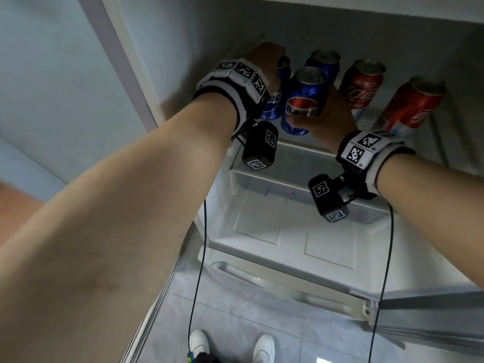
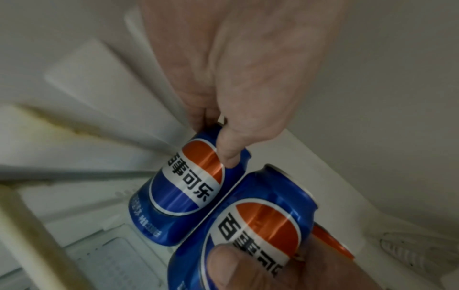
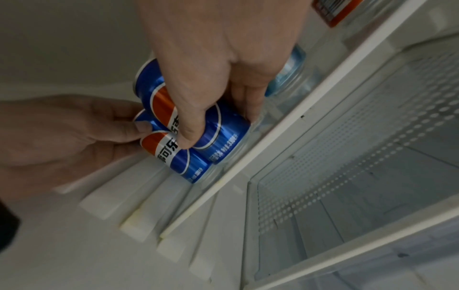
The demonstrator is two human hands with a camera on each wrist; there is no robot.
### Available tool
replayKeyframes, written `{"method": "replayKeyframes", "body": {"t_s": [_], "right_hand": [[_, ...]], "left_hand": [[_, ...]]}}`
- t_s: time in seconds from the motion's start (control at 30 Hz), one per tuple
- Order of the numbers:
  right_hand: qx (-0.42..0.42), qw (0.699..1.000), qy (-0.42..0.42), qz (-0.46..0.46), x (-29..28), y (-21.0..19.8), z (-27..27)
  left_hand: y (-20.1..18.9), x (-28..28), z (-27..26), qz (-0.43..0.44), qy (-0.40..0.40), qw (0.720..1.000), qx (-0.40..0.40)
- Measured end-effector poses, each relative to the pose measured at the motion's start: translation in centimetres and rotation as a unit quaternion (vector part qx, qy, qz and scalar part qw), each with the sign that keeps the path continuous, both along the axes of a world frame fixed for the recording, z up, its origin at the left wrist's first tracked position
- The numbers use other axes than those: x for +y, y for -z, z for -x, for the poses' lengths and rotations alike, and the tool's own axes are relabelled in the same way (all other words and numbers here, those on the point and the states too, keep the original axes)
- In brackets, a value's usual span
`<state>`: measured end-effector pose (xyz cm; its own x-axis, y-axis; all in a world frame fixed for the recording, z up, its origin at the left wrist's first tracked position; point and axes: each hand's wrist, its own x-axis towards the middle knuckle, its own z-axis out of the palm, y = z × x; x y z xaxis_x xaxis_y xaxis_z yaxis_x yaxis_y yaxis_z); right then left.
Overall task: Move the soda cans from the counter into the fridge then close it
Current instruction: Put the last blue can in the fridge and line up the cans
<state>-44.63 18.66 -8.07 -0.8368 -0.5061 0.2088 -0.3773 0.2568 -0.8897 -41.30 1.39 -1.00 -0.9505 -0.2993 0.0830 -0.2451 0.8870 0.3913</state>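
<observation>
On the fridge's glass shelf (image 3: 298, 117), my left hand (image 1: 264, 61) grips the top of a blue Pepsi can (image 1: 273, 103) beside the left wall. The left wrist view shows its thumb on that can (image 2: 183, 186). My right hand (image 1: 327, 119) holds a second blue Pepsi can (image 1: 303, 100) by its side, touching the first one. In the right wrist view its thumb and fingers wrap this can (image 3: 223, 135), with the left-hand can (image 3: 188, 164) beside it. Both bases are at shelf level. A third blue can (image 1: 323, 65) stands behind.
Two red cola cans (image 1: 362, 83) (image 1: 413, 106) stand on the same shelf to the right. Under the shelf is a clear drawer (image 1: 288, 226). The open fridge door (image 1: 432, 315) reaches out at lower right. White shoes (image 1: 199, 341) stand on grey floor tiles.
</observation>
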Motion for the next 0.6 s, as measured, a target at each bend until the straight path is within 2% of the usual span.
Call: {"method": "replayKeyframes", "body": {"t_s": [0.1,0.3,0.43,0.6], "right_hand": [[0.002,1.0,-0.003,0.013,-0.7,0.2,0.6],[0.006,1.0,0.021,-0.017,-1.6,0.0,0.9],[0.0,0.999,-0.009,-0.044,-1.8,0.1,1.4],[-0.01,0.997,-0.022,-0.067,-1.2,-0.9,0.4]], "left_hand": [[-0.2,-0.3,-0.5,0.02,0.009,1.0,0.02],[-0.5,-0.4,-0.3,0.04,0.001,0.999,-0.007],[-0.4,-0.3,-0.5,0.066,0.009,0.998,-0.008],[-0.9,-0.2,-0.2,0.051,0.006,0.998,-0.019]]}}
